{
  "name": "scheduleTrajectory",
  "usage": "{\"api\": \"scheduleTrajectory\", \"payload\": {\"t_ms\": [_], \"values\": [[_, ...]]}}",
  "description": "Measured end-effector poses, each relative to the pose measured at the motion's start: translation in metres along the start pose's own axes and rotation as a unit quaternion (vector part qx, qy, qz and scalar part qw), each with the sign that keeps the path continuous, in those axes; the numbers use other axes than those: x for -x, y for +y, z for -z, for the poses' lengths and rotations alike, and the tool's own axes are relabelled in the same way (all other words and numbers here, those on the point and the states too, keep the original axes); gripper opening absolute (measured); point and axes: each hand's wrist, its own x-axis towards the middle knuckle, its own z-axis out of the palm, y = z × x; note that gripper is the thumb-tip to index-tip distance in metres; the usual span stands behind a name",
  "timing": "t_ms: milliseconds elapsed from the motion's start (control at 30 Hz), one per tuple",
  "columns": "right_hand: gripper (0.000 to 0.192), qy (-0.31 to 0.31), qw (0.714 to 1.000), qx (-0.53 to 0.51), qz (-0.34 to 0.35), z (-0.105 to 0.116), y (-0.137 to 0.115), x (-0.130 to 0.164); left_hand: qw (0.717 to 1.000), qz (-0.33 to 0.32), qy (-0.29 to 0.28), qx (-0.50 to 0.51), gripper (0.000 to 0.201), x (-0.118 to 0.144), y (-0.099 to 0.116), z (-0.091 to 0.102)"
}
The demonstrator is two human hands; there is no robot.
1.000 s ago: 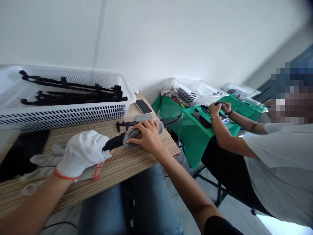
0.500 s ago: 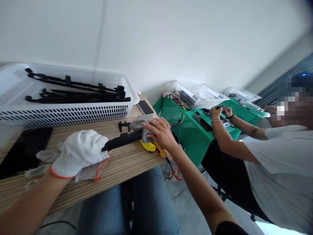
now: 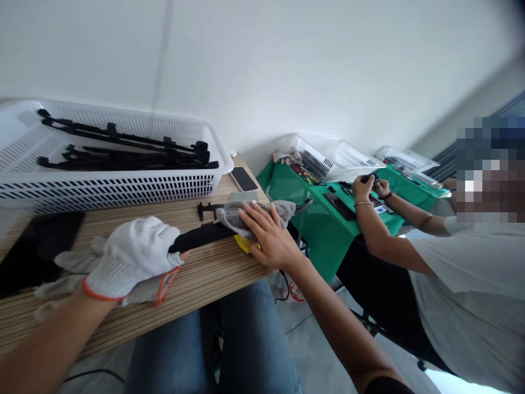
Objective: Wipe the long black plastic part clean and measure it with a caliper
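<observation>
My left hand [image 3: 137, 249], in a white knit glove with an orange cuff edge, is closed round the near end of a long black plastic strip [image 3: 203, 236]. The strip reaches rightward over the table, its far tip showing past the table's edge. My right hand [image 3: 273, 235] is bare and holds a fuzzy grey cloth [image 3: 233, 215] over the strip's middle, its fingers laid across the top and the thumb low at the near side. A yellow tool [image 3: 243, 243] lies partly hidden under the cloth and hand. A loose glove [image 3: 141, 290] lies beneath my left wrist.
A white basket [image 3: 164, 186] with several black strips stands at the back left. A black caliper [image 3: 200, 210], a phone [image 3: 245, 179] and a dark flat panel [image 3: 39, 246] lie on the wooden table [image 3: 197, 284]. To the right, a person [image 3: 463, 262] works at a green-covered table [image 3: 328, 246].
The grey cloth, bunched before, now lies spread along the strip under my right hand, whose fingers have flattened over it. My left hand keeps its grip with little movement.
</observation>
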Motion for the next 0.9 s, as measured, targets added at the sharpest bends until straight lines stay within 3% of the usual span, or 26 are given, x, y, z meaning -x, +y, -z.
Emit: {"api": "scheduleTrajectory", "payload": {"t_ms": [67, 200, 233, 367, 533, 600, 667, 733, 800, 900], "values": [[0.060, 0.006, 1.000, -0.010, -0.001, 0.002, 0.003, 0.000, 1.000, 0.008, 0.002, 0.001, 0.037, -0.001, 0.000, 0.001], [0.044, 0.142, 0.975, 0.018, -0.168, -0.008, 0.009, 0.002, 1.000, 0.013, 0.006, 0.017, 0.037, -0.004, 0.005, -0.002], [0.042, 0.151, 0.973, 0.020, -0.176, -0.012, 0.007, 0.002, 1.000, 0.007, 0.004, 0.023, 0.037, -0.004, 0.007, -0.003], [0.037, 0.087, 0.993, 0.008, -0.074, -0.019, 0.010, 0.000, 1.000, 0.001, -0.004, 0.024, 0.035, -0.002, 0.008, -0.005], [0.042, 0.218, 0.950, 0.025, -0.222, -0.018, 0.029, -0.003, 0.999, 0.020, 0.018, 0.018, 0.042, -0.004, 0.007, -0.001], [0.039, 0.209, 0.961, 0.021, -0.181, -0.020, 0.019, -0.006, 0.999, 0.022, 0.018, 0.019, 0.042, -0.005, 0.008, -0.001], [0.035, 0.155, 0.985, 0.017, -0.073, -0.022, 0.006, -0.009, 1.000, 0.012, 0.015, 0.016, 0.042, -0.005, 0.007, -0.001], [0.037, 0.124, 0.992, 0.027, 0.001, -0.019, 0.000, -0.010, 1.000, 0.008, 0.010, 0.007, 0.042, -0.004, 0.006, -0.002], [0.039, 0.171, 0.984, 0.051, -0.019, -0.013, 0.011, -0.007, 1.000, 0.020, 0.005, -0.002, 0.040, -0.003, 0.005, -0.003], [0.038, 0.338, 0.929, 0.083, -0.129, 0.001, 0.041, 0.001, 0.999, 0.047, -0.006, -0.003, 0.033, -0.001, 0.004, -0.004]]}}
